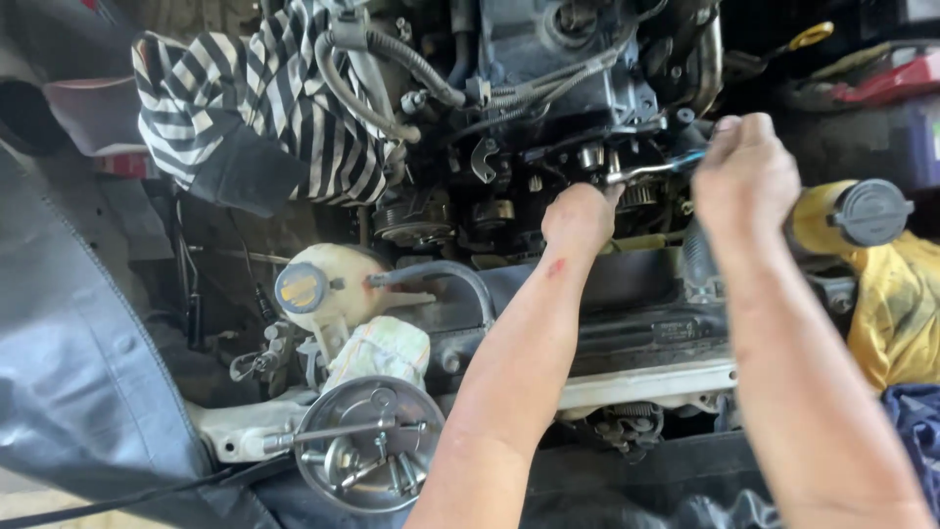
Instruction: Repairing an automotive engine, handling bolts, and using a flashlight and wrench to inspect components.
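The right hand (746,176) is closed tight around the handle of a shiny metal wrench (651,169). The far end of the wrench sits on a bolt deep in the car engine (548,59). The left hand (580,217) is curled in a fist just under the wrench head, and I cannot tell if it holds anything. A round metal tray (367,457) with bolts sits lower down, near a striped cloth (255,108)

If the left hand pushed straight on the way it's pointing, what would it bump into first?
Most likely the ratchet head on the engine: the left hand points up toward it, and its fingertips look already at it. The right hand holds the handle. Depth is hard to judge.
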